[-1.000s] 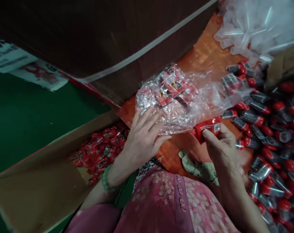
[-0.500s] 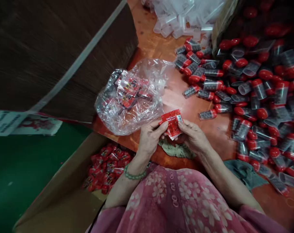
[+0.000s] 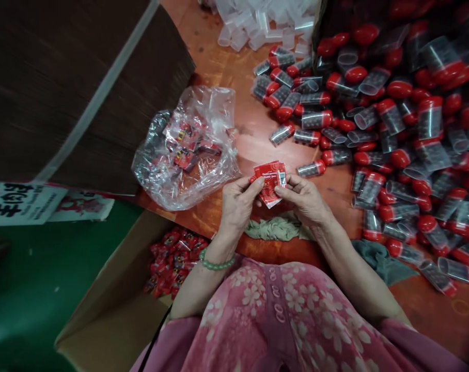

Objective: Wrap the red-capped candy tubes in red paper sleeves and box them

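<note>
Between my two hands are small red printed packets (image 3: 271, 182), with white lettering and a barcode; they overlap, and I cannot tell how many there are. My left hand (image 3: 239, 199) pinches their left side, thumb on top. From the right, my right hand (image 3: 306, 199) grips the edge near the barcode, its thumb across the front. Left of them on the table lies an opened clear plastic bag (image 3: 215, 178) with red packets (image 3: 186, 155) inside. A crumpled pale green cloth (image 3: 275, 229) lies just below my hands.
Red-capped clear tubes (image 3: 397, 212) with dark contents are heaped on the right. Clear empty tubes (image 3: 253, 26) lie at the back. A large dark box (image 3: 83, 93) stands at left. Below the table edge, a cardboard carton (image 3: 103, 305) holds red packets. A teal cloth (image 3: 384, 261) lies at right.
The view has shifted, so the table's things appear further left. Both hands still hold the red packets; the right thumb has slid down and inward across their front.
</note>
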Demonstrator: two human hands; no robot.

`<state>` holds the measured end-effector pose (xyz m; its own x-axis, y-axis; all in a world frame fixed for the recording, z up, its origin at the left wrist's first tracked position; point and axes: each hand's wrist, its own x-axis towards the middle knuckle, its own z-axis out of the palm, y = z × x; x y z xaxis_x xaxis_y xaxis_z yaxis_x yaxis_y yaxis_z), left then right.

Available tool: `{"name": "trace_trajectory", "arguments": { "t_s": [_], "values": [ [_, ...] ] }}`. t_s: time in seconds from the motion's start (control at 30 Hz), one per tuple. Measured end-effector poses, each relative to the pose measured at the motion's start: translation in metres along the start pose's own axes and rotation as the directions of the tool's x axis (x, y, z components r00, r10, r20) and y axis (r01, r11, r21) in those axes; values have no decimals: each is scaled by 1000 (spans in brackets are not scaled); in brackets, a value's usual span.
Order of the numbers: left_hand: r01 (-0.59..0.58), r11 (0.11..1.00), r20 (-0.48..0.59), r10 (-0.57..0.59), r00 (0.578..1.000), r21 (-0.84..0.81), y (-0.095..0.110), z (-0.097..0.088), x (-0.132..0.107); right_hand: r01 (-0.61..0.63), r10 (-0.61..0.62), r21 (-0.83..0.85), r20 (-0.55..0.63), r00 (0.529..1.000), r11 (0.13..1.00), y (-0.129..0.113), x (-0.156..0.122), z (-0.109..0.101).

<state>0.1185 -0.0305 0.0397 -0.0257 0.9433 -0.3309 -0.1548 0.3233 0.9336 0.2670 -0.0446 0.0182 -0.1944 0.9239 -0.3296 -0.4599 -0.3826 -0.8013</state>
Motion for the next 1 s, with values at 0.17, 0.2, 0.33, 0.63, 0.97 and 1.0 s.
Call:
{"name": "trace_trajectory", "arguments": {
  "t_s": [0.17, 0.2, 0.33, 0.63, 0.97, 1.0],
  "values": [
    [-44, 999, 7, 44, 999, 15, -9, 4, -4, -16, 15, -32, -21, 1000, 999, 1, 0, -7],
    [-35, 999, 5, 35, 999, 14, -11, 5, -5, -18, 17, -59, -28, 999, 998, 2, -1, -9],
    [-23, 999, -17, 23, 1000, 42, -17, 3, -10, -29, 32, -198, 14, 999, 980, 0, -6, -11],
    [-20, 998, -56, 17, 998, -58, -30, -9, -9, -77, 88, -211, 44, 995, 975, 4, -5, -9],
    [100, 990, 101, -90, 991, -98, -41, -21, -2, -27, 27, -400, -5, 1000, 916, 1, 11, -19],
    [107, 990, 114, -96, 989, -94, -40, -22, -2, -37, 38, -431, -6, 999, 902, 0, 12, -20]
  ]
}}
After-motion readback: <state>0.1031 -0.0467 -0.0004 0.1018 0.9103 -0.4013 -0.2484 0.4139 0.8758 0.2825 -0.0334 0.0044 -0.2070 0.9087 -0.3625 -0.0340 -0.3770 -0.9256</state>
